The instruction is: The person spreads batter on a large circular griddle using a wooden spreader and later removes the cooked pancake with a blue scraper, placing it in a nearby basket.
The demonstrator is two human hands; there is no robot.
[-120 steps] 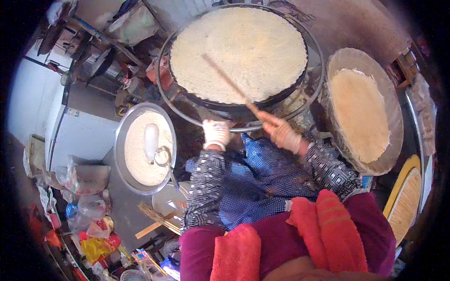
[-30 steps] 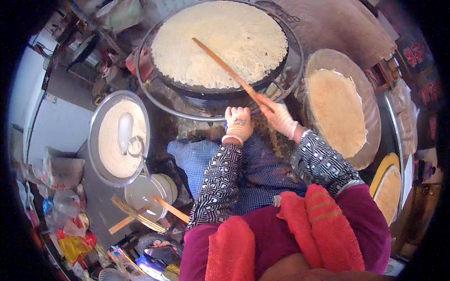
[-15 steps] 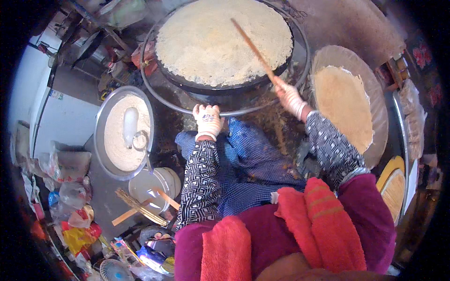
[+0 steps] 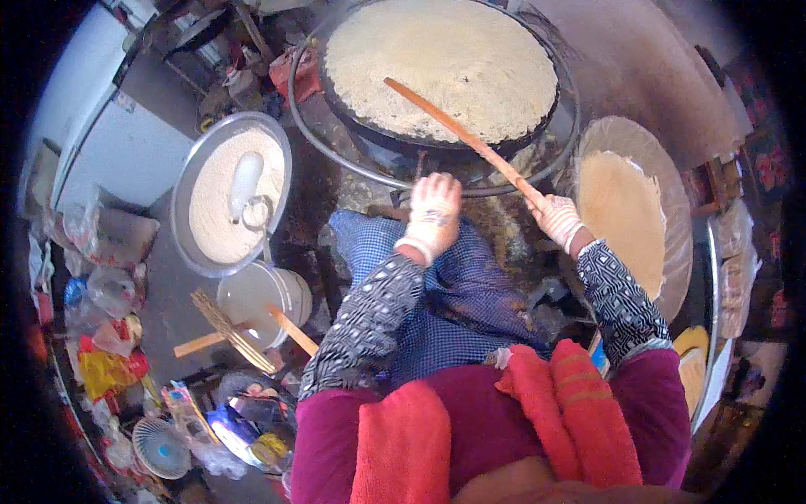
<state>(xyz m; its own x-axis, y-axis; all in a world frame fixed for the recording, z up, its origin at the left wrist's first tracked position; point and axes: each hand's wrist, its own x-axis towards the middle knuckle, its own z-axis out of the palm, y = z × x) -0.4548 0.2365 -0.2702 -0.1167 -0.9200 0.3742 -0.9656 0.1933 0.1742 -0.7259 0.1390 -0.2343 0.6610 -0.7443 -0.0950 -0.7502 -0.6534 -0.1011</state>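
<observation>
My right hand, in a pale glove, is closed round the lower end of a long flat wooden spatula. The blade crosses the front edge of a large round griddle, and its tip is over the pale, thin pancake that covers the griddle. My left hand, also gloved, has its fingers curled at the front of the metal ring around the griddle. A thin dark rod shows just beyond those fingers; whether they touch it I cannot tell.
On the left, a metal basin holds pale batter and a ladle. A white bucket stands below it, near a straw brush. At right, finished pancakes lie on a round plastic-covered board. Bags clutter the lower left.
My left hand has slid to the right along the ring. My right hand has drawn back and down, and the spatula now lies at a flatter slant, its tip further left. The view has shifted.
</observation>
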